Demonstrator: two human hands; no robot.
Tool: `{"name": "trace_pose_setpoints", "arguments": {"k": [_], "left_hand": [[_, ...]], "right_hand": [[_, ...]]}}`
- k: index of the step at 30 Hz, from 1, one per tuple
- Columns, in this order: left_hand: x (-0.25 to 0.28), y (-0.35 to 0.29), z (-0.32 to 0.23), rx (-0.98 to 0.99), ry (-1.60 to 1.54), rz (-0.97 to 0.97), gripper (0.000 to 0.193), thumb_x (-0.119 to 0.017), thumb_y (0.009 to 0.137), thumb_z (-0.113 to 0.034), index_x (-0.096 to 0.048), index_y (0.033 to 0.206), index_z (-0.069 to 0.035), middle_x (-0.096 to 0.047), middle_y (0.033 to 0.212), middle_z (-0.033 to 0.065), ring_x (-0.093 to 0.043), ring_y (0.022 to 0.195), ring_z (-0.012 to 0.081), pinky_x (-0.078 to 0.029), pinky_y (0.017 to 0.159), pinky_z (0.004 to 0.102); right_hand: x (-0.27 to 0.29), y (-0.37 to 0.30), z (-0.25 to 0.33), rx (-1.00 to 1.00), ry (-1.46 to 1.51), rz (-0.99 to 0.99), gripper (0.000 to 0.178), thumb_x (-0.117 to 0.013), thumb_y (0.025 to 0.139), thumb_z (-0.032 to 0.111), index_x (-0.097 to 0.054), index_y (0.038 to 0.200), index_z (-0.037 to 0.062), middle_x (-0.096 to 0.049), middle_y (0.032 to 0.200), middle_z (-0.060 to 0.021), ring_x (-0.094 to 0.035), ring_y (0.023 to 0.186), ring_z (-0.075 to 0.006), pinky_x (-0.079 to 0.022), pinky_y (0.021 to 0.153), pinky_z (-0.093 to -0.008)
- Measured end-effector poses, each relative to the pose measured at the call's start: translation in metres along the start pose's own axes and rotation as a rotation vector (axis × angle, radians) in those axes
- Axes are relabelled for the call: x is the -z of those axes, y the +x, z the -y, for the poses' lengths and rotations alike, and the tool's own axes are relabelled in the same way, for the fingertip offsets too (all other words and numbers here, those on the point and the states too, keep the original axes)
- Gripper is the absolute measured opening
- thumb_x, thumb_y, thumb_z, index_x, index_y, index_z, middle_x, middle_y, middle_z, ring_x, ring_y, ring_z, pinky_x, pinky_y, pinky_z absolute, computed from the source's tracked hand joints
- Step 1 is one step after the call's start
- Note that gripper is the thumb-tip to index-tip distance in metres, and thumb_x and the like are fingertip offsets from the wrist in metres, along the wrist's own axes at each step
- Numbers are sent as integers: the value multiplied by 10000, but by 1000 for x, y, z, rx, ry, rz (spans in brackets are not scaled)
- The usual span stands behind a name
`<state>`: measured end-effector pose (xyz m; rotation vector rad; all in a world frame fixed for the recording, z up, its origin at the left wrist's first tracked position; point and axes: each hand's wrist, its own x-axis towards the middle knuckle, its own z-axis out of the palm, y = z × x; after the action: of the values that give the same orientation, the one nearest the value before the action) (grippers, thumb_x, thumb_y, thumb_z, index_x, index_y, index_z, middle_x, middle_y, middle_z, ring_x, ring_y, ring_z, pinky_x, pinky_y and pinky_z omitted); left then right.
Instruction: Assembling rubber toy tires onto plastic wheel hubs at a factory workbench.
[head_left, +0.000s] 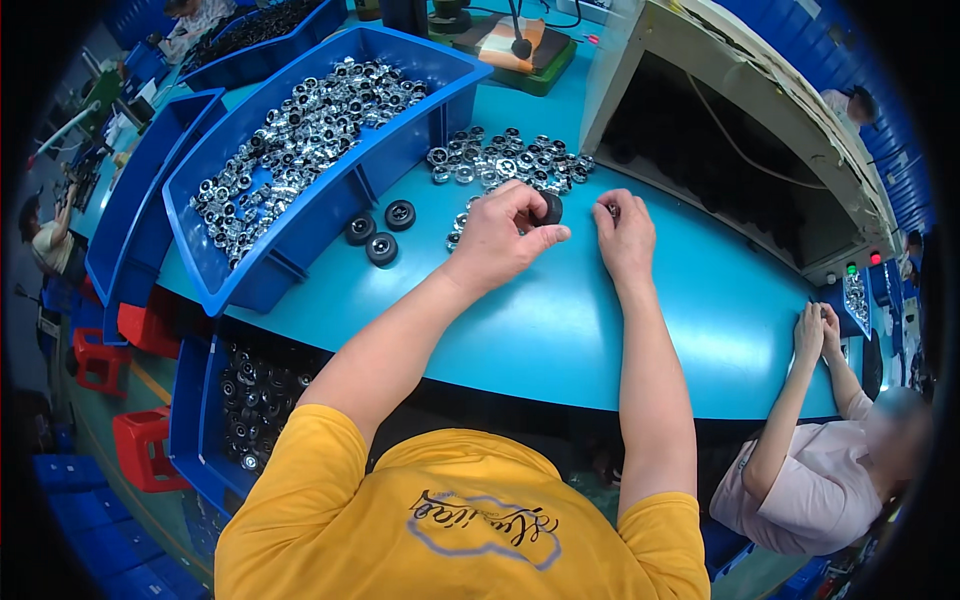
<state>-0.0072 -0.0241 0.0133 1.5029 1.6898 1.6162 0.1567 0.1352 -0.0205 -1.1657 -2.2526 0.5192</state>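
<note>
My left hand [503,238] grips a small black toy tire [551,208] between fingers and thumb, above the turquoise table. To its right my right hand [627,238] is closed in a pinch, and a bit of something small, perhaps a shiny wheel hub, shows at its fingertips. The two hands are apart. Just beyond them lies a loose pile of chrome wheel hubs [510,158], some reaching behind my left hand. Left of that hand, three black wheels with hubs in them, one of them a wheel [381,249], rest on the table.
A blue bin [330,190] full of chrome hubs stands at the left. A lower bin of black wheels [250,400] sits below the table edge. A large pale box-shaped machine [620,60] with a dark opening stands at the right. A co-worker [800,470] sits at the right.
</note>
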Motion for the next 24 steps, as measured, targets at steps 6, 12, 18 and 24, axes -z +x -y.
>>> {"name": "trace_pose_setpoints", "arguments": {"k": [6,12,18,24], "left_hand": [[-1,-3,-11,21,29,-67,505,-928,757,-215,-578,1072,-31,-664,870,87,-659,726,160,-546,667,304],[1,-1,-8,-53,102,-94,554,-956,733,-229,-596,1111,-45,-650,831,30,-605,700,95,-525,638,250],[0,-1,-4,-100,132,-101,539,-939,758,-187,-603,1152,-40,-672,860,35,-625,730,99,-531,655,251],[0,4,5,227,-591,-2,496,-857,844,-58,-572,1249,-30,-649,1087,75,-677,903,144,-584,803,271]], "right_hand": [[1,-4,13,-177,753,53,226,-774,926,135,-674,1099,30,-675,996,-15,-602,827,-84,-507,757,-247],[11,-7,25,-148,1080,170,249,-783,901,84,-690,1129,46,-680,1040,1,-614,931,-71,-508,853,-243],[16,-13,37,-131,1190,254,265,-759,895,38,-687,1150,30,-692,1100,-16,-633,989,-100,-501,927,-264],[15,-18,42,4,1247,278,321,-751,883,-15,-670,1193,16,-702,1116,-42,-652,1024,-117,-525,936,-275]]}}
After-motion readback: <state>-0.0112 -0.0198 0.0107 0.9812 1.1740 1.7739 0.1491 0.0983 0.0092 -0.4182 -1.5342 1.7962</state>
